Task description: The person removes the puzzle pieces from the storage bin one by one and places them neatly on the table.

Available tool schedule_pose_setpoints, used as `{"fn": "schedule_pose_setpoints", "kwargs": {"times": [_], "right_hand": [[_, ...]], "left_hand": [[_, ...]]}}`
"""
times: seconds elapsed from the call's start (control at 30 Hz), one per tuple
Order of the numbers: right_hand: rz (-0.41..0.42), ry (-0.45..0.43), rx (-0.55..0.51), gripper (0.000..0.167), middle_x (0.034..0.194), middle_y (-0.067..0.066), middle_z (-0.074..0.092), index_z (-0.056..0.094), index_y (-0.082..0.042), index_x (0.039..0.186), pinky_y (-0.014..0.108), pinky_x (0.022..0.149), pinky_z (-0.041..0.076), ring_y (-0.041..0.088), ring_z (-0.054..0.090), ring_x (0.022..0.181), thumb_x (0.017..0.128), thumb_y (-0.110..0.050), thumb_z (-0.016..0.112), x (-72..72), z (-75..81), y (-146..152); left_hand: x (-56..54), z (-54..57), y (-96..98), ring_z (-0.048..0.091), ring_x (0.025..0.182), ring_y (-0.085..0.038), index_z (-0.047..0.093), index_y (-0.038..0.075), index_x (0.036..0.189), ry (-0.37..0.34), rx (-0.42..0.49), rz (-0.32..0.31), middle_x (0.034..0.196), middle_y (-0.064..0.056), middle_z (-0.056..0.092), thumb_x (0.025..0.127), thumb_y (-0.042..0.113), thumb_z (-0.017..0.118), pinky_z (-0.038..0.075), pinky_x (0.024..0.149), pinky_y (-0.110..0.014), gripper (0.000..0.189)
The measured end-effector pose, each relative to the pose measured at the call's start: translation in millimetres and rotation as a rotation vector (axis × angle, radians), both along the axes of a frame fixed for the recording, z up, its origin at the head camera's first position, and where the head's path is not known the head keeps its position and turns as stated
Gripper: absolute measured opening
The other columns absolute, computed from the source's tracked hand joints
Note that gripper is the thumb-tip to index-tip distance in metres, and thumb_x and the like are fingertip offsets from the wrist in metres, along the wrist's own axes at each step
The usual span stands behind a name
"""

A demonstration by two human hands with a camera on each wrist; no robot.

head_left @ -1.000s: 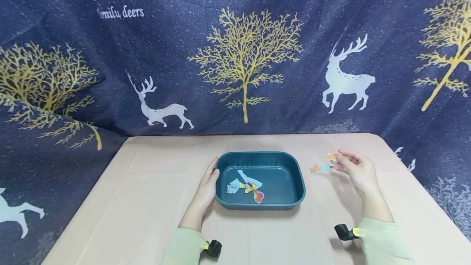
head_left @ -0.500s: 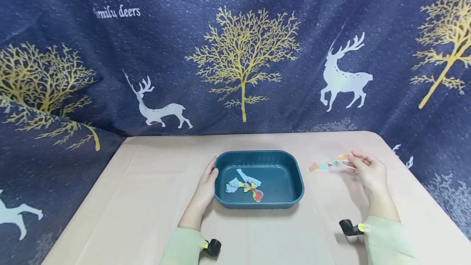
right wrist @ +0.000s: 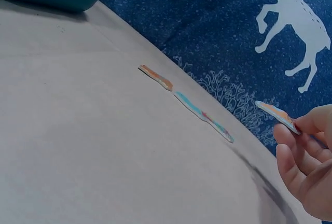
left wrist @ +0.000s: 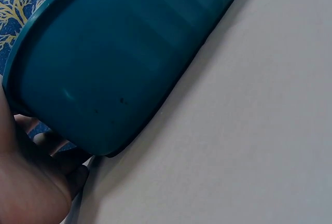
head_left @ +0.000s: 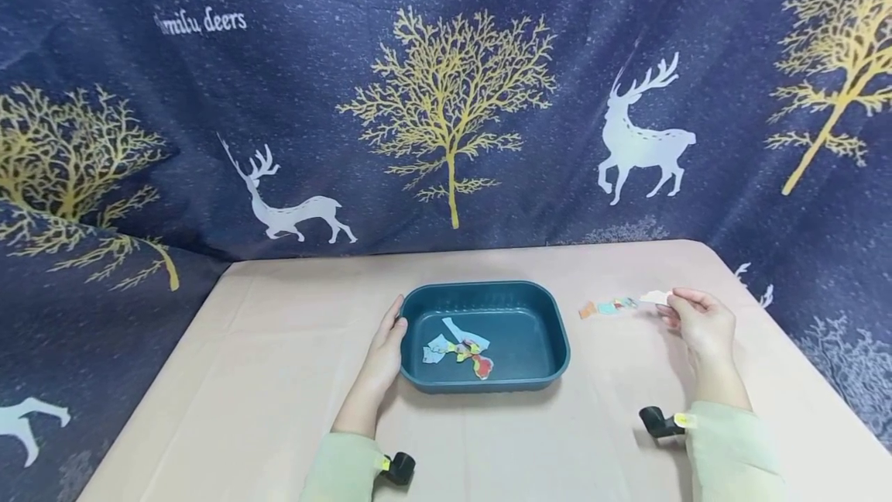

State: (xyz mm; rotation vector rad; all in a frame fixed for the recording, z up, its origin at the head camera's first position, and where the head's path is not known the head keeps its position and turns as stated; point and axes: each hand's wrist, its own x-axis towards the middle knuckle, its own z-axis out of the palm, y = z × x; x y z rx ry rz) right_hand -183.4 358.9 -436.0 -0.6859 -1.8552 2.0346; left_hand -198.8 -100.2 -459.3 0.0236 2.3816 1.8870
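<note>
A dark teal rectangular tray [head_left: 488, 388] stands on the table; several flat, irregular printed pieces [head_left: 482, 366] in pale blue, yellow and red lie in its left half. My left hand [head_left: 382, 347] holds its left end, thumb at the rim and fingers against the outer wall [left wrist: 98, 68]. Right of the tray, my right hand [head_left: 707, 328] pinches one flat card-like piece [head_left: 655, 297] between thumb and fingers, above the table. Its white side shows in the head view, orange in the right wrist view. An orange piece [right wrist: 157, 78] and a light-blue and red strip [right wrist: 199, 112] lie nearby.
A pale cloth covers the table [head_left: 279, 378]. Behind it hangs a dark blue curtain [head_left: 543, 200] printed with deer and golden trees. A black wrist camera [head_left: 400, 469] sticks out from the left sleeve, and another black camera [head_left: 658, 422] from the right.
My right hand has picked up the orange piece, drawn it rightward from the others and turned its white side to the head view. The left hand stays at the tray; the head view shifts slightly.
</note>
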Motion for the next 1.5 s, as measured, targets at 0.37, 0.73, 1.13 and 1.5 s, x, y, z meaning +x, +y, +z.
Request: {"fn": "schedule_pose_setpoints", "kwargs": {"times": [0.37,0.73,1.13,1.5], "right_hand": [[0.001,-0.093,0.002,0.032,0.070,-0.021,0.065,0.057,-0.004,0.125,0.015,0.063,0.056,-0.002,0.066,0.064,0.094,-0.007,0.055,-2.1,-4.7,3.1],[-0.009,-0.133,0.055,0.046,0.082,-0.018,0.055,0.039,0.005,0.140,0.012,0.069,0.055,-0.006,0.063,0.069,0.097,-0.012,0.047,-4.1,-10.2,0.3],[0.066,-0.163,0.212,0.051,0.105,-0.005,0.054,0.036,0.004,0.142,0.011,0.075,0.054,-0.010,0.060,0.074,0.099,-0.023,0.044,-3.1,-9.2,-1.1],[0.111,-0.220,0.254,0.053,0.152,0.022,0.029,0.030,-0.003,0.147,0.009,0.078,0.052,-0.016,0.054,0.079,0.103,-0.032,0.032,-4.3,-10.5,1.8]], "left_hand": [[1.3,-0.1,0.3,0.007,0.148,-0.028,0.019,0.027,0.152,-0.019,-0.015,0.004,0.160,0.000,0.015,0.104,0.033,0.027,0.007,0.118,-0.056,0.049],[0.7,-1.8,0.3,0.008,0.148,-0.028,0.019,0.027,0.152,-0.021,-0.016,0.005,0.160,0.001,0.015,0.104,0.032,0.027,0.007,0.117,-0.057,0.049],[0.9,-0.8,1.0,0.008,0.148,-0.026,0.017,0.024,0.152,-0.025,-0.022,0.001,0.160,0.002,0.014,0.104,0.033,0.026,0.008,0.118,-0.055,0.050],[0.8,1.3,0.5,0.007,0.148,-0.029,0.018,0.024,0.152,-0.013,-0.014,-0.011,0.160,-0.001,0.014,0.104,0.031,0.027,0.007,0.118,-0.055,0.049]]}}
